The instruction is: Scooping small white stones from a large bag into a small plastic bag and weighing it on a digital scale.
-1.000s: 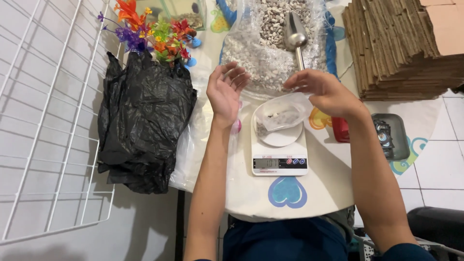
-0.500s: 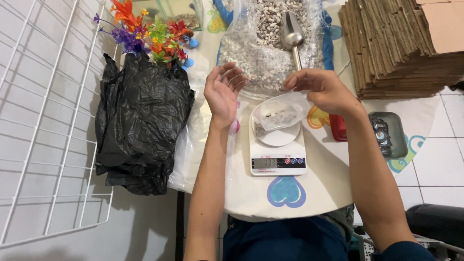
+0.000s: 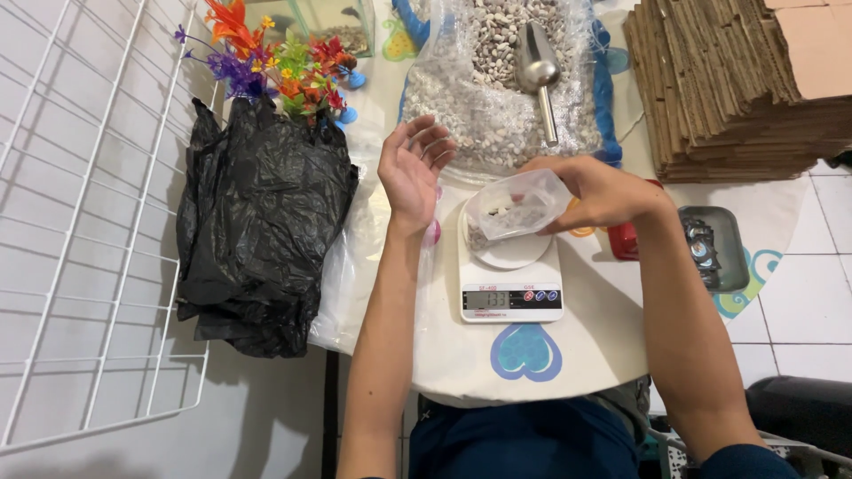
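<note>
Two hands work above a white kitchen scale near the middle of the tabletop. The right hand grasps a small clear plastic bag (some pebbles show inside) held over the scale's round platform. The left hand is released, palm up, fingers spread, just left of the bag. Farther off lies a big clear sack of pebbles with a metal scoop in it. A black plastic bag lies left, stacked cardboard far right.
</note>
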